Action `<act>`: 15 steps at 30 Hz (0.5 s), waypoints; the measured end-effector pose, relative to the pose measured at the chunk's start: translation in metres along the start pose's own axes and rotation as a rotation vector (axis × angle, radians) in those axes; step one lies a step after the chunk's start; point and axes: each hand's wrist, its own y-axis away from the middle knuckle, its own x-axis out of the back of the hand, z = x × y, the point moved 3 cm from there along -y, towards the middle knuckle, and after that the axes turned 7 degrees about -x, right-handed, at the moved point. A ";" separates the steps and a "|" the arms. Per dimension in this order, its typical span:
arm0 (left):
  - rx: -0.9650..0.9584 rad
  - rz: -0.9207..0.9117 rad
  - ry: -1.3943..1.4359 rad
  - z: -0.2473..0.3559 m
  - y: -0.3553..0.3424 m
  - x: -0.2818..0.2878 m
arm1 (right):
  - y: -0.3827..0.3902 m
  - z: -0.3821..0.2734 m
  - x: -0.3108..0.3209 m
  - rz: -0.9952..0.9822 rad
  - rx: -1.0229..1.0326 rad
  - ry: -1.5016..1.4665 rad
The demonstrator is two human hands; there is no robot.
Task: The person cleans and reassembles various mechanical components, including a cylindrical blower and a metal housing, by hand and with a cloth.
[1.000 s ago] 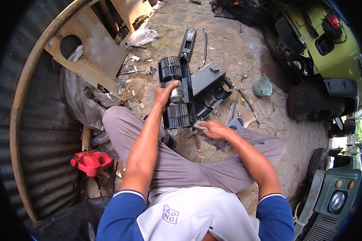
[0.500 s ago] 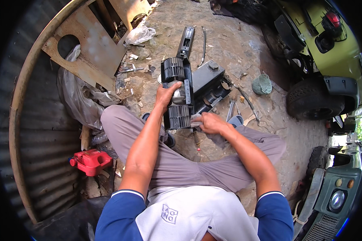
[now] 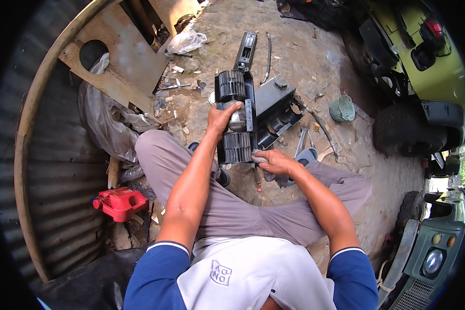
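Note:
A blower motor unit (image 3: 237,120) with two black finned fan wheels stands in front of me, upright between my legs. My left hand (image 3: 222,119) grips it at the middle, thumb over the metal motor body between the upper fan wheel (image 3: 231,84) and the lower fan wheel (image 3: 237,148). Pinched in my right hand (image 3: 275,162) is a grey rag (image 3: 259,158), pressed to the right edge of the lower wheel. Part of the rag hangs below my fingers. A black plastic housing (image 3: 274,101) lies just right of the unit.
Wrenches (image 3: 301,142) and a black hose (image 3: 323,129) lie to the right, near a green basket (image 3: 342,109). A red jerrycan (image 3: 120,203) is at the left by corrugated sheeting. Vehicles with a tyre (image 3: 409,129) line the right side. A holed board (image 3: 116,57) leans at the far left.
The whole view has shifted slightly, with things appearing a little further right. My right hand and the rag remain at the lower fan wheel's right edge; my left hand keeps its grip.

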 end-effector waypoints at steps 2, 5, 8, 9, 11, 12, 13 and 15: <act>0.017 0.022 0.038 -0.011 -0.007 0.004 | 0.008 0.013 0.008 0.033 -0.044 0.058; 0.168 0.091 0.251 -0.043 -0.023 0.014 | 0.025 0.014 0.034 0.154 -0.140 -0.010; 0.347 0.129 0.563 -0.075 -0.034 0.014 | 0.026 0.027 0.060 0.268 -0.246 -0.223; 0.389 0.120 0.657 -0.081 -0.037 0.013 | 0.024 0.030 0.068 0.393 -0.187 -0.284; 0.464 -0.001 0.804 -0.090 -0.041 0.014 | 0.017 0.033 0.072 0.489 -0.242 -0.750; 0.496 -0.007 0.803 -0.088 -0.038 0.008 | 0.013 0.034 0.070 0.464 -0.236 -1.064; 0.528 -0.012 0.802 -0.086 -0.034 0.003 | 0.012 0.032 0.071 0.516 -0.245 -0.831; 0.482 0.019 0.763 -0.091 -0.039 0.017 | 0.004 0.012 0.074 0.572 -0.240 -0.367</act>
